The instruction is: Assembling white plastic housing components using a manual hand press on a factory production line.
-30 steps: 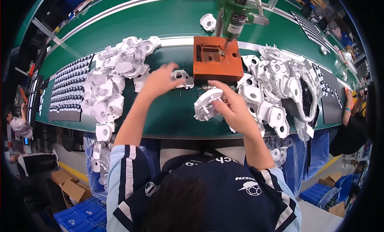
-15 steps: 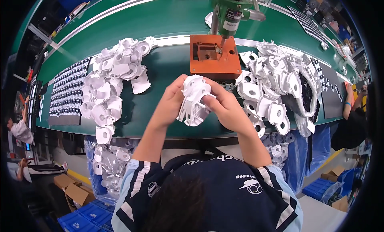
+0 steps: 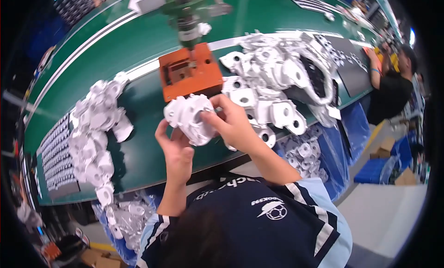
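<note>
A white moulded plastic housing (image 3: 189, 119) is held in front of me, just on the near side of the orange press fixture (image 3: 192, 75). My right hand (image 3: 233, 127) grips its right side, with the thumb across the front and the fingers behind. Below its left edge is my left hand (image 3: 175, 159), fingers spread and thumb standing apart. Its fingertips are close to the housing or touching it; the contact is partly hidden. Above the fixture stands a green hand press (image 3: 187, 25), blurred.
Piles of white housings lie left (image 3: 95, 134) and right (image 3: 273, 74) on the green table (image 3: 143, 152). A tray of small black-and-white parts (image 3: 58, 152) is far left. Bags of white parts (image 3: 305, 157) hang below the table edge. Another person (image 3: 393, 88) works at right.
My view has swung, shifting the bench leftward and tilting it. The housing has been turned in my hands and is closer to the fixture. My left hand has loosened, its thumb off the housing.
</note>
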`<state>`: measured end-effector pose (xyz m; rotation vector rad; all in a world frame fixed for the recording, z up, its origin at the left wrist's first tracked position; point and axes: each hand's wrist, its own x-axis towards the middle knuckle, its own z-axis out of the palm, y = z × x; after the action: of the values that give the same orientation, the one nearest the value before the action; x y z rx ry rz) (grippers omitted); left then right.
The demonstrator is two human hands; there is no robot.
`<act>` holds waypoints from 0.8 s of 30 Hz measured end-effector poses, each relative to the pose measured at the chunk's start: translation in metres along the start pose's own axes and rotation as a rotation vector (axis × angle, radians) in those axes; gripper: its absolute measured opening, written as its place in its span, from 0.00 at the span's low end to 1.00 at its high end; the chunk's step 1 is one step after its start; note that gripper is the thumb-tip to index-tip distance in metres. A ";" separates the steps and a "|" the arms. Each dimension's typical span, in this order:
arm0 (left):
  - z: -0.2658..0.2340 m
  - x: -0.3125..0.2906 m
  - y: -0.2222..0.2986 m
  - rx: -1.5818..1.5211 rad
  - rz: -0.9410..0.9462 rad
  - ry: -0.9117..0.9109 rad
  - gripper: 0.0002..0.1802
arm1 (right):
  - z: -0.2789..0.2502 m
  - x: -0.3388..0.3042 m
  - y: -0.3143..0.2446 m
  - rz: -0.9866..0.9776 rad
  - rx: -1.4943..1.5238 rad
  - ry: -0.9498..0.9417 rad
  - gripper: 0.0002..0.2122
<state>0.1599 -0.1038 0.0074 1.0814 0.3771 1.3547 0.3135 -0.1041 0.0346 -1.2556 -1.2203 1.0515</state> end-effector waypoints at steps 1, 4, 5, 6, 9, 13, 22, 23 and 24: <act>0.002 -0.003 -0.004 0.086 -0.062 0.031 0.35 | -0.005 0.000 -0.004 0.003 -0.030 -0.012 0.13; -0.003 0.009 -0.008 0.169 -0.179 0.043 0.15 | -0.028 -0.008 -0.022 0.023 -0.116 -0.045 0.14; -0.003 0.016 0.002 0.271 -0.172 0.012 0.09 | -0.046 -0.010 -0.029 -0.011 -0.124 -0.071 0.14; -0.005 0.024 0.006 0.362 -0.113 -0.033 0.10 | -0.066 -0.011 -0.034 -0.044 -0.134 -0.094 0.14; -0.024 0.063 0.010 1.063 0.185 -0.158 0.12 | -0.169 0.003 -0.004 -0.199 -0.581 0.733 0.12; -0.040 0.117 0.000 1.526 0.469 -0.385 0.10 | -0.293 0.001 0.056 0.021 -1.176 0.575 0.11; -0.071 0.155 -0.040 1.700 0.619 -0.487 0.07 | -0.300 -0.007 0.052 0.074 -1.041 0.579 0.07; -0.068 0.154 -0.032 1.691 0.565 -0.512 0.07 | -0.302 -0.006 0.045 0.083 -1.011 0.605 0.07; -0.071 0.153 -0.030 1.692 0.564 -0.505 0.07 | -0.303 -0.005 0.038 0.093 -0.981 0.630 0.07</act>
<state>0.1606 0.0674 0.0024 3.0152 0.9181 0.9425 0.6165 -0.1371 0.0176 -2.1816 -1.1788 -0.0073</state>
